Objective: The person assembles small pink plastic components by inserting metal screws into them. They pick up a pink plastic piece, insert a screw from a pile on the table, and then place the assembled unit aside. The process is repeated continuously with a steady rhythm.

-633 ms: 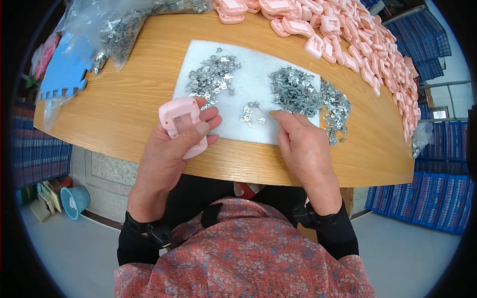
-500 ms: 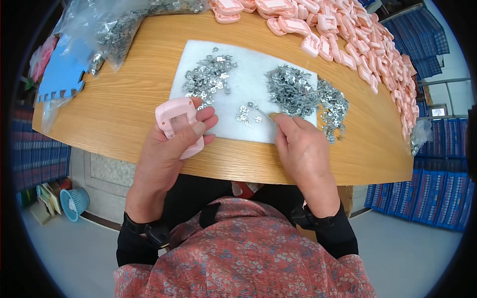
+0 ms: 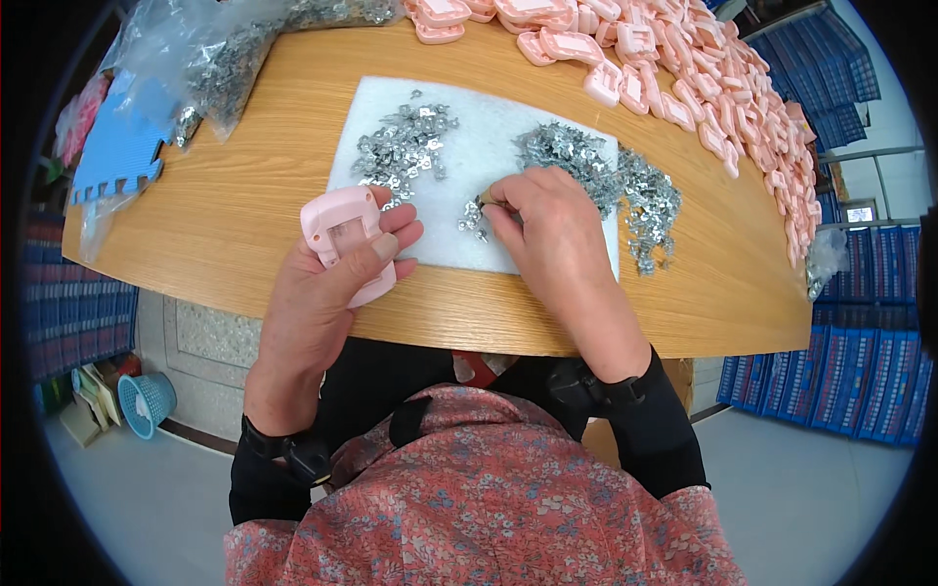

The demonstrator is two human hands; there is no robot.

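My left hand (image 3: pixel 337 266) is closed around a pale pink plastic shell (image 3: pixel 342 230), rounded with a rectangular window, its thumb across the front. My right hand (image 3: pixel 552 225) pinches at a few small silvery metal pieces (image 3: pixel 472 223) on a white foam sheet (image 3: pixel 489 122). Its fingers mostly hide the thin metal tool visible in them a moment before. A loose pile of flat metal pieces (image 3: pixel 401 146) lies on the sheet's left side. To the right, a denser heap of metal pieces (image 3: pixel 567 151) continues past the sheet's edge onto the table.
Many pink shells (image 3: pixel 674 78) are piled along the far and right side of the curved wooden table (image 3: pixel 264 127). At the far left stand a clear plastic bag (image 3: pixel 230 73) of metal parts and a blue foam mat (image 3: pixel 122 146). A blue basket (image 3: pixel 147 400) sits on the floor.
My right hand has moved left and away from me, its fingertips now at the small group of metal pieces. The left hand keeps the pink shell almost in place.
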